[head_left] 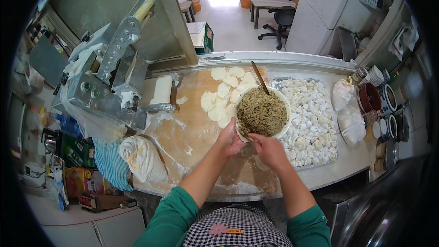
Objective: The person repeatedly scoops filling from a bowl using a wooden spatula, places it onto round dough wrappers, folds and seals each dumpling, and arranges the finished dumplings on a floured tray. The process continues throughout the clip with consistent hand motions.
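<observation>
At the near rim of a white bowl [289,123], my left hand [230,140] cradles a round dough wrapper [242,136]. The fingers of my right hand [271,149] reach to that wrapper's edge; whether they grip something thin is hidden. Chopped greenish-brown filling [262,112] is heaped in the bowl, and a brown wooden handle [260,77] sticks up out of it. Flat dough wrappers [215,101] lie overlapping to the left of the bowl and behind it. On the right, a metal tray [334,156] is covered with folded, floured dumplings [307,120].
A dough-rolling machine [106,79] stands at the left of the floured wooden board [192,133]. A tied white cloth bag [144,159] sits at the board's near left. Plastic bags [351,123], jars and bowls [370,96] line the right side. A ledge [274,58] bounds the back.
</observation>
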`<state>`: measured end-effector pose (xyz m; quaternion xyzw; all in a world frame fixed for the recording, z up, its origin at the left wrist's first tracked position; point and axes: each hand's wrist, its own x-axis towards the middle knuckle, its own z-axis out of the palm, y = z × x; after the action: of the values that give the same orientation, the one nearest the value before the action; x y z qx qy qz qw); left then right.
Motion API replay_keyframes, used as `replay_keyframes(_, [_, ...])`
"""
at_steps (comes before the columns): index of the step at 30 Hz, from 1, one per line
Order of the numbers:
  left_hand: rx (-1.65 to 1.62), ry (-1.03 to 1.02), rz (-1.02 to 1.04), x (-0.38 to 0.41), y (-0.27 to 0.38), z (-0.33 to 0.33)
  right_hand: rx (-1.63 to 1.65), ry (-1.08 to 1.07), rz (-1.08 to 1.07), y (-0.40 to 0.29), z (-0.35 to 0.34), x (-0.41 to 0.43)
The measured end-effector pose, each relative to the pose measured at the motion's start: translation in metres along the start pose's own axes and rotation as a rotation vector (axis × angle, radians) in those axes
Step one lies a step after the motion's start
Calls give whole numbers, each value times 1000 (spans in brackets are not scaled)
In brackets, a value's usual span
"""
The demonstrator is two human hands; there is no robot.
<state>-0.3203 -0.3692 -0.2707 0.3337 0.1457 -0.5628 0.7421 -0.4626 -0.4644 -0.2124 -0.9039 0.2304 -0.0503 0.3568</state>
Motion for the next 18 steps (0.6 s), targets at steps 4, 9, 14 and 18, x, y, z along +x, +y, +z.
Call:
replay_keyframes(4, [-14,33,53,-12,-4,13,97,93,7,1,34,-33])
replay_keyframes(9, [12,18,117,-9,-9,8,50,121,111,15,36,-31])
replay_keyframes(14, [-33,-52,143,-10,-10,2,-65,-103,110,7,35,-34])
replay_keyframes(18, [-32,20,132,-15,-7,4,7,170,4,11,34,-23])
